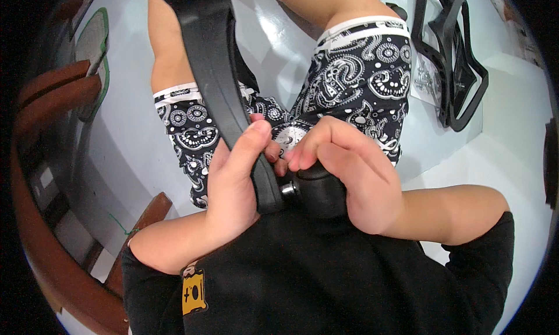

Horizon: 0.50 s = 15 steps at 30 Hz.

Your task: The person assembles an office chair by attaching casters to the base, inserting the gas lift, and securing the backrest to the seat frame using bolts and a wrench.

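A long black plastic leg (212, 55), like one arm of a chair base, runs from the top of the view down to my chest. My left hand (233, 172) is closed around its near end, thumb lying along the top. Beside that end, my right hand (364, 178) grips a rounded black caster (320, 196) with fingers curled over it. A short shiny metal stem (289, 189) bridges the caster and the side of the leg's end. How deep the stem sits cannot be seen. The fingertips of both hands nearly meet above it.
Black looped frames (460, 61), like chair armrests, lie on the floor at the far right. A clear bag of small hardware (426, 82) is beside them. Brown wooden furniture (55, 277) curves along the left, near a green-edged pad (93, 61). My patterned shorts (355, 73) are below the leg.
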### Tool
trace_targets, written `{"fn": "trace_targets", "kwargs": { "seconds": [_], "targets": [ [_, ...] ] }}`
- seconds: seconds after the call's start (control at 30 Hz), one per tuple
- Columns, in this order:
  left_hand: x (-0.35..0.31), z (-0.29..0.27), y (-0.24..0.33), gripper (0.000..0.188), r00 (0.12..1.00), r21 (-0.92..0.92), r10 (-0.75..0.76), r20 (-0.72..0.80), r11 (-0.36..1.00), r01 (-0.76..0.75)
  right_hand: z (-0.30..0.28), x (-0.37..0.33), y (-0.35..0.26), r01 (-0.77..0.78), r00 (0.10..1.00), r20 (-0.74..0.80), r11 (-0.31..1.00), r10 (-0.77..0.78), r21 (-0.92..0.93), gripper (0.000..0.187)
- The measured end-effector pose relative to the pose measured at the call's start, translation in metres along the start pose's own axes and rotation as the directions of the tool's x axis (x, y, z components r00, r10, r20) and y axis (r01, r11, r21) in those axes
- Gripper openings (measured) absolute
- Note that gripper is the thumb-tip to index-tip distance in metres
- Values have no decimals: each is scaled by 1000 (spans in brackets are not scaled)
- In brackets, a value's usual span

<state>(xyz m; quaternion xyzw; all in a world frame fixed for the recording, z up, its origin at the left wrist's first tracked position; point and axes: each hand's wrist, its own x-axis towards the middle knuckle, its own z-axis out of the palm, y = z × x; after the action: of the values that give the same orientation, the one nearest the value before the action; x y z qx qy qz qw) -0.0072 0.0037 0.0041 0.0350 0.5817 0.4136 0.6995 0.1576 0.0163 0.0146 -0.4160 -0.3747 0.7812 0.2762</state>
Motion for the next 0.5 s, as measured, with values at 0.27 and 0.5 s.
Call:
{"fn": "trace_targets", "kwargs": {
  "seconds": [0.27, 0.5],
  "targets": [
    [-4, 1, 2, 30, 1000, 42, -28, 12, 999, 27, -24, 16, -7, 896, 409, 690, 118, -597, -429, 26],
    [-12, 6, 5, 25, 997, 86, -37, -67, 995, 42, -10, 21, 5, -3, 980, 193, 973, -44, 233, 24]
  ]
}}
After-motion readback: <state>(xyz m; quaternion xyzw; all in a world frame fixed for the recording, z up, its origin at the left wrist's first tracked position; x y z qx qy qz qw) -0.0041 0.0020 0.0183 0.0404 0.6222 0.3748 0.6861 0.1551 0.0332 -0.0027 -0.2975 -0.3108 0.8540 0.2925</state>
